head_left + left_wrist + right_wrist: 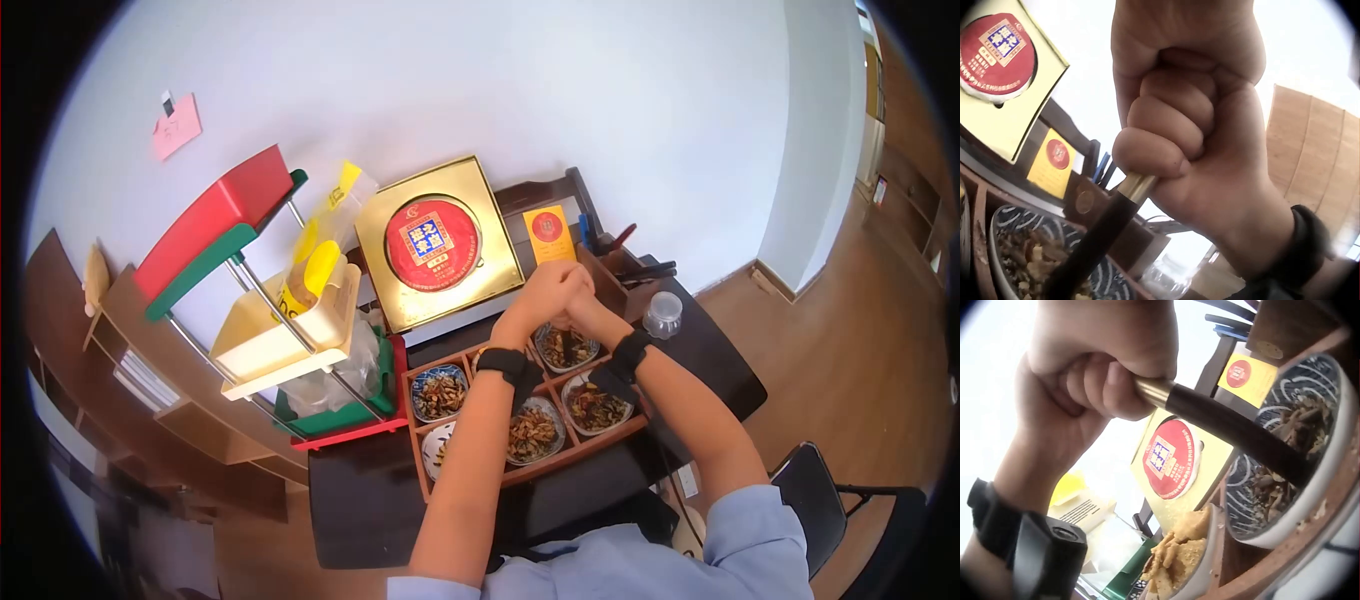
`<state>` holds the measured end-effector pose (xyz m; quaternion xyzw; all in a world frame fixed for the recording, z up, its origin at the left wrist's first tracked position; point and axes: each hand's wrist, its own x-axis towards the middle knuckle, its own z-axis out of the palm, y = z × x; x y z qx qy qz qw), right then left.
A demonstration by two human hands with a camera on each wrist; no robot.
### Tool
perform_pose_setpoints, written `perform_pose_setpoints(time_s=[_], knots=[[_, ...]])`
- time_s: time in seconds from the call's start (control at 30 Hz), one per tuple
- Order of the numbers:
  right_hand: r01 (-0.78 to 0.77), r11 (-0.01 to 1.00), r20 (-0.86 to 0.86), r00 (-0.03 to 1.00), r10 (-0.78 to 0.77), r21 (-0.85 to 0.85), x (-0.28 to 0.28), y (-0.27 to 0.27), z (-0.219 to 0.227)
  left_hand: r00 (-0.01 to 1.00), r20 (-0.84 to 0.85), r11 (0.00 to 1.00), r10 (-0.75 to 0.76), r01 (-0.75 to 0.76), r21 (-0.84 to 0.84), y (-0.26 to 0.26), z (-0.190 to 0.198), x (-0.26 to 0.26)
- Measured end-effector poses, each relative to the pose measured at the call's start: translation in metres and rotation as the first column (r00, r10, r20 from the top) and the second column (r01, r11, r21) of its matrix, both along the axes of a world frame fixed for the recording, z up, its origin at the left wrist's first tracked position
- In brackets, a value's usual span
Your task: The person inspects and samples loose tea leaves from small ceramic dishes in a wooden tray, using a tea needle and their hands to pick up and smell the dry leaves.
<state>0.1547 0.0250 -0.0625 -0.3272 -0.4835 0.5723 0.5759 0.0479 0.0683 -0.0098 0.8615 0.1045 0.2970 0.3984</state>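
Both hands, left [540,298] and right [597,315], are clasped together over the tray's far side. Curled fingers of the left hand [1185,31] and right hand [1110,337] wrap the top of a dark rod [1094,240] with a brass-coloured collar [1154,392]. Slanting down, the rod [1235,428] reaches over a blue-and-white bowl [1247,512] of dried brown pieces. Whether its tip touches them I cannot tell. The divided wooden tray [520,477] holds several such bowls. Some fingers are hidden where the hands overlap.
Behind the tray stand a gold box [375,215] with a red disc and a yellow card [541,225]. A tiered rack [215,215] is at the left. A clear jar [663,315] stands right of the hands, near pens [625,237]. A black chair [810,500] is at the lower right.
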Motion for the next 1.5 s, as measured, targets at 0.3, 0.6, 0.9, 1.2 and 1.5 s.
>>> perform_pose_setpoints(time_s=[0.3, 0.6, 0.9, 1.2, 1.5], knots=[[0.134, 0.984, 0.079, 0.987, -0.144, 0.118, -0.057, -0.054, 0.042, 0.995, -0.097, 0.966, 0.025, 0.001, 0.26, -0.066, 0.058, -0.055], [0.069, 0.995, 0.069, 0.996, -0.064, -0.073, -0.092, -0.067, 0.023, 0.989, -0.15, 0.985, -0.014, 0.039, 0.169, -0.056, 0.026, -0.087], [0.142, 0.632, 0.355, 0.725, -0.59, 0.761, -0.024, 0.007, -0.02, 1.0, -0.009, 0.954, 0.015, -0.012, 0.299, -0.02, 0.021, -0.035], [0.136, 0.792, 0.502, 0.706, -0.5, 0.596, 0.007, 0.014, -0.029, 0.998, -0.037, 0.988, -0.05, 0.055, 0.141, 0.01, -0.008, -0.003], [0.169, 0.846, 0.475, 0.764, -0.437, 0.506, -0.008, 0.026, -0.016, 0.998, 0.058, 0.999, 0.005, -0.007, 0.046, 0.019, -0.019, -0.006]])
